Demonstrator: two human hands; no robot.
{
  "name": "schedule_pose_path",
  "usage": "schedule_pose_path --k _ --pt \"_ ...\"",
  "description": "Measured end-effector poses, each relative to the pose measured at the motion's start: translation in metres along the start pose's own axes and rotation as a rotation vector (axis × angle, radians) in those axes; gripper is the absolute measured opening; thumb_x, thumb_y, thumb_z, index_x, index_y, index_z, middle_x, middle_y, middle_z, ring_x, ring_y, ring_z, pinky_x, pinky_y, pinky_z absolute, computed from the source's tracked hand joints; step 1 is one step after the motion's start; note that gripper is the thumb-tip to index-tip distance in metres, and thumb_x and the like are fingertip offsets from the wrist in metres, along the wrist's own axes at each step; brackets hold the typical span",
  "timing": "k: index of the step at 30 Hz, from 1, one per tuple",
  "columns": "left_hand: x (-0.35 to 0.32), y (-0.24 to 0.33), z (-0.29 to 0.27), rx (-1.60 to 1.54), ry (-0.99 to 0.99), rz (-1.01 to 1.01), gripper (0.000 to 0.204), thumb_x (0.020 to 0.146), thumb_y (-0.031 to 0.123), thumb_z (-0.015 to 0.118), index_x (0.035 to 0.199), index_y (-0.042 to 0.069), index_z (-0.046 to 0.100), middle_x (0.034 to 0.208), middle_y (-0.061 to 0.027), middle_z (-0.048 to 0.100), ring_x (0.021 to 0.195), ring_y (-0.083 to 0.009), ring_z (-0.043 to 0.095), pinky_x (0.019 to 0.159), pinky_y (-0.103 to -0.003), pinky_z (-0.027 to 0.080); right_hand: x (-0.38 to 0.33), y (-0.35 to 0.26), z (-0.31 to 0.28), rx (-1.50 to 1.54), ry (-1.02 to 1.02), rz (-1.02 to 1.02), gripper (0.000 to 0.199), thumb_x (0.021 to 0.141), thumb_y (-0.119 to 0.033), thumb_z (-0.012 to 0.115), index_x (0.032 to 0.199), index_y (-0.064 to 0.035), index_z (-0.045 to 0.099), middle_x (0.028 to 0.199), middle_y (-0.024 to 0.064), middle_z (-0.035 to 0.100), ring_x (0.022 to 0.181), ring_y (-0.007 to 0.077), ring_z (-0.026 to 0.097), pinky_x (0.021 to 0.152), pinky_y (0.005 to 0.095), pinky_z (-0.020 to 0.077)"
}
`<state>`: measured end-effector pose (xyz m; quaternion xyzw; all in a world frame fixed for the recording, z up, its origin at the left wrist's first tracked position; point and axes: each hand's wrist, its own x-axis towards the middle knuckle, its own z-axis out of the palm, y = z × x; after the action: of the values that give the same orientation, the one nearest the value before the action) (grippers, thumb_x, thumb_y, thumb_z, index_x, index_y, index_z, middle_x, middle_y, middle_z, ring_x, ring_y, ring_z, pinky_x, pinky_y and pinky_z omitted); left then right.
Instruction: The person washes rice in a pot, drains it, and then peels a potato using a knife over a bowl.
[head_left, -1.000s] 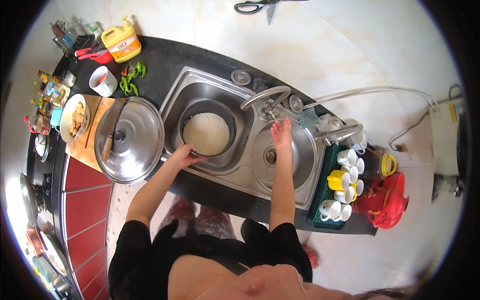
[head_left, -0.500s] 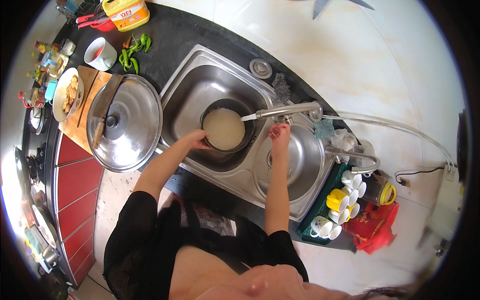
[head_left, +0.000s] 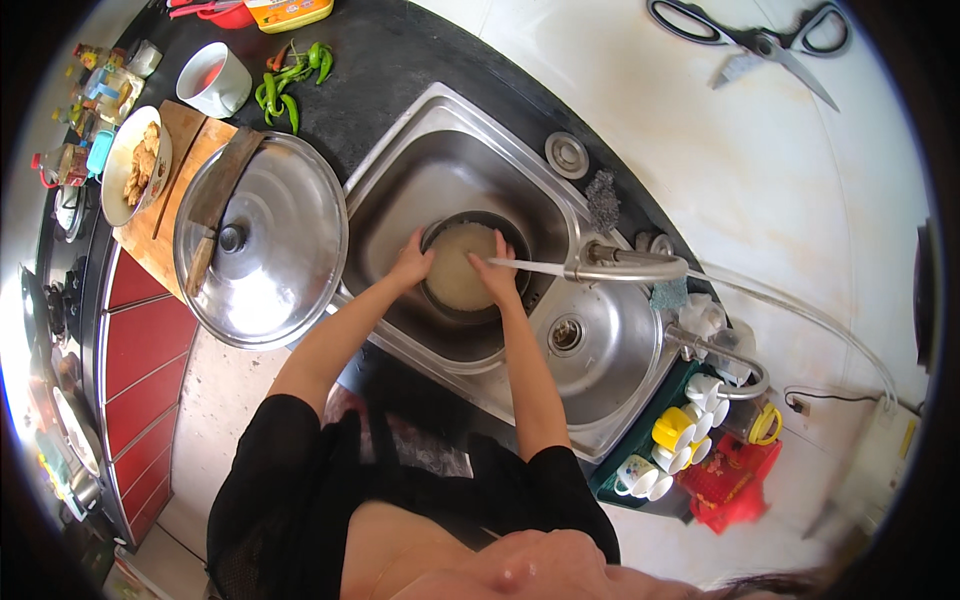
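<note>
A dark round pot [head_left: 468, 316] stands in the large sink basin, with pale rice [head_left: 458, 275] and cloudy water inside. My left hand [head_left: 411, 262] grips the pot's left rim. On the right, my right hand [head_left: 500, 275] reaches over the rim into the pot, thumb and fingers apart, tips at the rice water. The faucet [head_left: 630, 264] sends a stream of water leftward onto the right hand and into the pot. Whether the right hand also presses against the pot's inner wall, I cannot tell.
Left of the sink, a large steel lid [head_left: 285, 235] with a cleaver [head_left: 220, 190] on it overlaps a cutting board [head_left: 170, 245]. Green peppers [head_left: 290, 90] and a white cup [head_left: 215, 85] lie farther back. A smaller basin [head_left: 600, 350] and a mug rack [head_left: 625, 470] are right; scissors [head_left: 765, 45] hang beyond.
My right hand has moved left from beside the faucet into the pot. My left hand still holds the rim. The view has shifted, bringing the whole scissors into sight.
</note>
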<state>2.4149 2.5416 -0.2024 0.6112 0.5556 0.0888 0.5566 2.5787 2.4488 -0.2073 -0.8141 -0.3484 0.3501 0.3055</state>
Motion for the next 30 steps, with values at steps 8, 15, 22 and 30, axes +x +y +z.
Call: schedule_pose_path --k 8,15,22,30 --pt "0.013 0.016 0.022 -0.301 -0.029 0.204 0.031 0.088 0.016 0.036 0.117 0.009 0.045 0.111 -0.0162 0.052 0.104 -0.0315 0.049 0.087 -0.035 0.038 0.016 0.016 0.09 -0.703 -0.172 -0.162 0.071 0.067 -0.033 0.065 0.128 -0.0156 0.033 0.131 0.0237 0.026 0.12 0.0426 0.023 0.09 0.0503 0.0292" --pt "0.022 0.004 0.023 -0.2 0.023 0.181 0.026 0.087 0.016 0.039 0.111 0.011 0.048 0.108 -0.0166 0.053 0.098 -0.0358 0.049 0.079 -0.04 0.041 -0.004 0.005 0.042 -0.389 -0.19 -0.044 0.032 0.077 -0.026 0.054 0.099 -0.0027 0.053 0.086 0.025 0.057 0.079 0.0438 0.053 0.07 0.0455 0.0419" --pt "0.015 0.027 0.031 0.078 0.137 0.292 0.015 0.085 0.016 0.043 0.097 0.009 0.049 0.097 -0.0135 0.056 0.088 -0.0371 0.051 0.07 -0.046 0.041 0.014 0.027 0.051 -1.039 -0.144 -0.68 0.04 0.075 -0.029 0.056 0.108 -0.0073 0.053 0.11 0.0215 0.05 0.107 0.0368 0.044 0.084 0.0491 0.0364" --pt "0.015 0.019 0.018 0.059 0.209 0.301 0.011 0.084 0.016 0.045 0.09 0.007 0.047 0.09 -0.0145 0.055 0.084 -0.0369 0.051 0.067 -0.046 0.04 -0.015 0.014 0.017 -0.857 -0.236 -0.189 0.059 0.067 -0.028 0.062 0.12 -0.009 0.043 0.126 0.0216 0.031 0.113 0.0407 0.033 0.09 0.0494 0.0305"
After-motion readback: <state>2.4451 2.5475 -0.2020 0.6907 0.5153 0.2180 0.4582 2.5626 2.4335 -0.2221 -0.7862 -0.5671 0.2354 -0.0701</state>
